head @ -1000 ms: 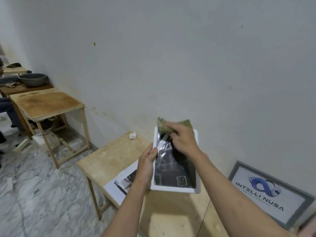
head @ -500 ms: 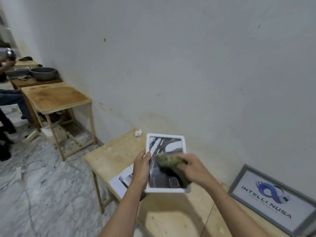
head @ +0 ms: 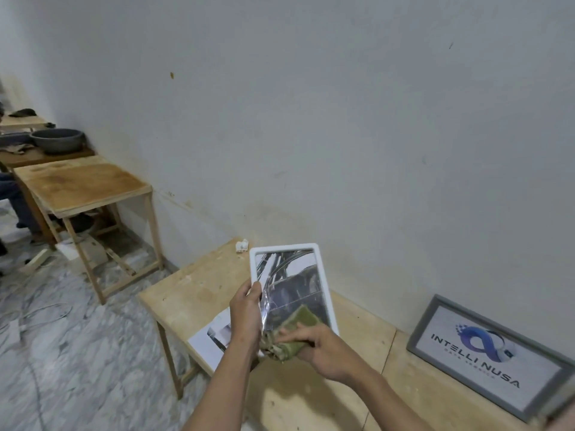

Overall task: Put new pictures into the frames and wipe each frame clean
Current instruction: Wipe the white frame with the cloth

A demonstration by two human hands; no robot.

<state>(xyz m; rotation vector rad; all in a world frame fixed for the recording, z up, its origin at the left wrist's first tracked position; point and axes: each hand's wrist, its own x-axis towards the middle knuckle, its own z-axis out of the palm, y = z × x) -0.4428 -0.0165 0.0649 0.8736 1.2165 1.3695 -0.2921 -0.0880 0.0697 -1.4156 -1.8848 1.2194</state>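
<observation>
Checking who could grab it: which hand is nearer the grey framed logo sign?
Right. The right hand wipes the white frame, closer to the sign; the left hand sits farther away.

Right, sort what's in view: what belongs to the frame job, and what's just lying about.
Job:
white frame, held by left hand
green cloth, pressed on its glass by right hand
grey frame against the wall
prints on the table

Lying about:
white clip
basin
far tables
</observation>
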